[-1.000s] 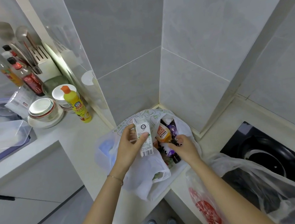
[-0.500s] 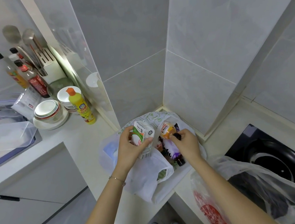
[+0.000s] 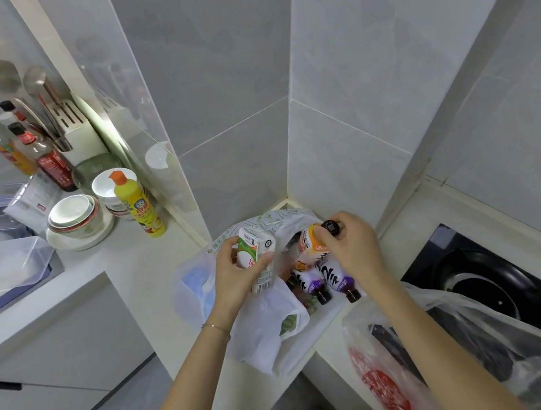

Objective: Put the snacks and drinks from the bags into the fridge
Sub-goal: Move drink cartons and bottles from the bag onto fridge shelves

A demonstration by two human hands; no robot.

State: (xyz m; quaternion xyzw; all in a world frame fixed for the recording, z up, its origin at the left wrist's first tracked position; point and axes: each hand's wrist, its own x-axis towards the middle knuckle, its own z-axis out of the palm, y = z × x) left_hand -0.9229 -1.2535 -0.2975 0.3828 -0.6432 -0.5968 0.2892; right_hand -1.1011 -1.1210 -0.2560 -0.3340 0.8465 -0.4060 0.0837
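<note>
1. At the far left a clear plastic box [image 3: 3,265] sits on the counter [image 3: 141,263]. Sauce bottles [image 3: 47,156] and a knife block [image 3: 74,126] stand behind it.
2. Next come stacked bowls [image 3: 74,215] and a yellow squeeze bottle [image 3: 135,203], standing upright just beside each other.
3. The left hand [image 3: 236,276] grips a small drink carton [image 3: 258,260], thumb across its front and fingers wrapped behind. It holds the carton upright over the white bag [image 3: 266,326].
4. That bag lies open in the counter corner. Two purple-labelled bottles [image 3: 311,282] lie in its mouth, their dark caps pointing towards the person.
5. The right hand [image 3: 351,249] curls round an orange-labelled bottle [image 3: 310,244] near its dark cap, thumb on the label, just above the purple ones.
6. On the right a clear bag with red print [image 3: 400,375] slumps on the counter, partly over the black stove [image 3: 490,281].
</note>
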